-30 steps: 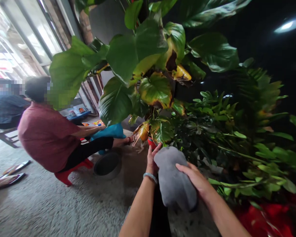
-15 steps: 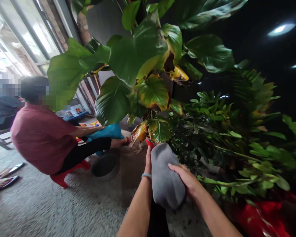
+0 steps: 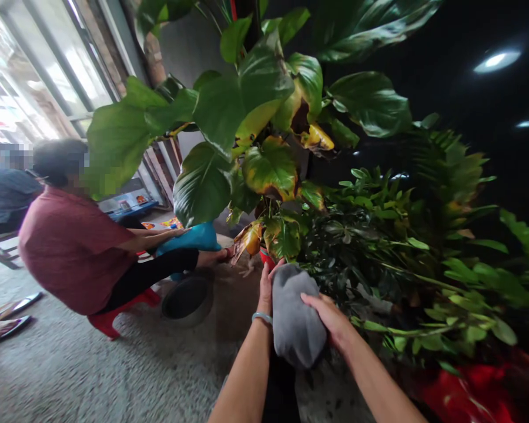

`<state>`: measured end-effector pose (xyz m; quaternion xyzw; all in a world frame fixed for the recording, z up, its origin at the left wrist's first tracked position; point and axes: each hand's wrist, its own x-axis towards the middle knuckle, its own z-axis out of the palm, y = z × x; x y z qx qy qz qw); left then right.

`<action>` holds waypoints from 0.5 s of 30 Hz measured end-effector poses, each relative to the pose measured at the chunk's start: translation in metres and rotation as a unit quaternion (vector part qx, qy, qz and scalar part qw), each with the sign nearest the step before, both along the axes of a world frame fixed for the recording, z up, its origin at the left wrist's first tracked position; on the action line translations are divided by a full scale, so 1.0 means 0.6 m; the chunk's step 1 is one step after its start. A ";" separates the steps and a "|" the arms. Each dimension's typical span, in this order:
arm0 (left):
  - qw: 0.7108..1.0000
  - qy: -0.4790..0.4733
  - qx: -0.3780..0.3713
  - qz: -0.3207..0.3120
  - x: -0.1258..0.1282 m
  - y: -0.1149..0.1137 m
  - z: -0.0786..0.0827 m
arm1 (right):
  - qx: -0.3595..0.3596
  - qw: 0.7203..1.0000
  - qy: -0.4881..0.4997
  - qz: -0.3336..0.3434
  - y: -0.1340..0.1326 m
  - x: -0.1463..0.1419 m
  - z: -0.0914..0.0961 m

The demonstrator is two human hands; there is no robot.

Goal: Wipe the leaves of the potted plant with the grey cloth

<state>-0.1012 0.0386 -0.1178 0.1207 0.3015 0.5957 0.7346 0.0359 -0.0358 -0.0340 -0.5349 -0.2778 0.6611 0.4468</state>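
Observation:
A soft grey bundle of cloth [image 3: 294, 317] is held up between both my hands in front of a big leafy plant [image 3: 247, 117]. My left hand [image 3: 265, 289] lies flat against the bundle's left side, fingers stretched upward. My right hand [image 3: 328, 317] rests on its right side with the fingers laid over the fabric. A red pot rim [image 3: 267, 258] shows just beyond the bundle under yellowing leaves.
A person in a maroon shirt [image 3: 70, 247] sits on a low red stool [image 3: 114, 314] at the left, beside a dark round basin [image 3: 187, 299] and a blue object [image 3: 189, 238]. Sandals [image 3: 9, 317] lie on the carpet. Dense green shrubs [image 3: 423, 252] fill the right; something red [image 3: 467, 393] sits at the lower right.
The grey bundle and both hands have drifted slightly left and lower in the picture, and appear smaller. The seated person has barely moved.

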 end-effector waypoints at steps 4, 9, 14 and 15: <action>0.999 -0.013 0.034 0.009 0.006 -0.011 0.016 | 0.101 0.995 -0.025 0.004 -0.033 0.041 0.040; 0.997 -0.014 0.068 0.028 0.023 -0.011 0.018 | 0.207 0.969 0.014 -0.135 0.062 0.044 0.096; 1.000 0.003 0.015 0.015 0.011 0.002 0.000 | 0.032 0.999 0.012 -0.016 0.055 0.003 0.023; 1.000 0.010 0.007 0.012 0.007 0.003 -0.002 | 0.020 1.000 0.005 -0.001 0.035 0.001 0.007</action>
